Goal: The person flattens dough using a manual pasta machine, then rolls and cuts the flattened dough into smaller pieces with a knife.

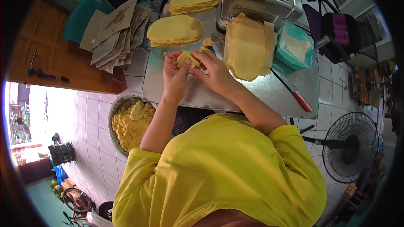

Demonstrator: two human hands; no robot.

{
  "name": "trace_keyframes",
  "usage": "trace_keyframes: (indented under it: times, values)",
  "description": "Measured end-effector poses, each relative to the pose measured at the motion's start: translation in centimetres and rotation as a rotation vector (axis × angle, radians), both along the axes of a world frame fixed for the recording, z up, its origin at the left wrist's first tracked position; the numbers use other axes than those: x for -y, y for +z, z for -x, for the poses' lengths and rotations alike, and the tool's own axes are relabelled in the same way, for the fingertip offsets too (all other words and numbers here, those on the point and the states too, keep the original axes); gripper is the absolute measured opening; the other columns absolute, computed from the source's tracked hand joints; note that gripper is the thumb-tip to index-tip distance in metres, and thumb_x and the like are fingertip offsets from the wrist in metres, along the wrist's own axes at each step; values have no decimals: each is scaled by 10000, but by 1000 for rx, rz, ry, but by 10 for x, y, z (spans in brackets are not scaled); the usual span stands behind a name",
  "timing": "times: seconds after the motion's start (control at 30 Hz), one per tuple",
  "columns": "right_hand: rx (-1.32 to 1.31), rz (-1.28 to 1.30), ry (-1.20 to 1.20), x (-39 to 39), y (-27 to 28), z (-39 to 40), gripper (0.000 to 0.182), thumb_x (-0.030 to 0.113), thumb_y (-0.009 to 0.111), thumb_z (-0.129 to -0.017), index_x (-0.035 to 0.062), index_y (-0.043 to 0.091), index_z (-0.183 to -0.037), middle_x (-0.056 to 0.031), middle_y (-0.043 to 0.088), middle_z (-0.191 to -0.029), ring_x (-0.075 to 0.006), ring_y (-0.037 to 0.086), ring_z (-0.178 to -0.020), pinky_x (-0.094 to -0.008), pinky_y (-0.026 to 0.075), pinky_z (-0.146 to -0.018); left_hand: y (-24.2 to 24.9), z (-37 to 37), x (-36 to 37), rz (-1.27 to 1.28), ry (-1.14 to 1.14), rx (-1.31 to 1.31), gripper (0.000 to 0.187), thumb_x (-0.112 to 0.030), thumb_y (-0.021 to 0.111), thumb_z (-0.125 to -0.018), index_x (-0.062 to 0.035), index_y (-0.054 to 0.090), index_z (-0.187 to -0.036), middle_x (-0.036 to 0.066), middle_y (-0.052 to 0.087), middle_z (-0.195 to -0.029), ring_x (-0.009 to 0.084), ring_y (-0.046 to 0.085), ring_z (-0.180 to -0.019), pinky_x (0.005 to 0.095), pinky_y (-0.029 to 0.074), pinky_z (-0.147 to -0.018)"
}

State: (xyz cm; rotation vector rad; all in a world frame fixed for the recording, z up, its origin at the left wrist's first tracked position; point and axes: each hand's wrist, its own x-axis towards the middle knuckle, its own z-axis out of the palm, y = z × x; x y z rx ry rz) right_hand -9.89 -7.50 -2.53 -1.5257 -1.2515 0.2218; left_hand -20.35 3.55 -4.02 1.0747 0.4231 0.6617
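A small lump of yellow dough [187,59] is held between my two hands above the near part of the metal table. My left hand [176,68] curls round it from the left, thumb on top. From the right, my right hand [211,70] presses it with bent fingers. A scrap of dough [207,42] lies just past my right fingers, beside a small blue item partly hidden. Beyond my hands sit two stacks of flat dough sheets, a nearer stack [175,30] and a farther stack [194,1]. More dough sheets [247,49] lie in front of the pasta machine [261,0].
A teal tub of flour [296,45] stands on the right of the metal table [269,98], near a red-handled knife [302,101]. A large bowl [112,120] of dough is below left. Stained cardboard sheets [115,33] are piled at left. A fan [350,147] stands right.
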Motion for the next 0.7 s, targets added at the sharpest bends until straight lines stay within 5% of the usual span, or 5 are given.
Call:
trace_keyframes:
  times: [0.17,0.23,0.43,0.7]
  values:
    - [112,-72,3,15,-5,-16,292,3,635,-780,25,598,-1069,-130,574,-988,-321,593,-889,-383,499,-746,18,0,12,134,-184,22,405,-64,566,-905,-14,391,-1267,109,544,-1111,165,572,-994,297,503,-834]
    - [157,-91,17,25,-4,-17,291,-11,636,-775,22,603,-1062,-113,571,-991,-303,591,-887,-365,500,-746,29,4,12,432,-365,-42,401,-71,562,-910,29,421,-1272,121,556,-1141,189,585,-1018,323,523,-848]
    - [403,-33,79,44,-5,-15,441,108,718,-719,48,568,-1129,-95,547,-1022,-288,563,-932,-365,478,-803,2,14,23,364,-358,-110,356,-78,578,-904,56,464,-1214,146,592,-1100,216,619,-985,342,553,-824]
    - [417,10,81,38,-16,-8,370,30,634,-742,4,553,-1102,-115,563,-955,-284,569,-882,-371,482,-750,-8,11,29,233,-337,-97,297,-77,558,-910,27,512,-1185,111,608,-1101,197,621,-971,344,530,-835]
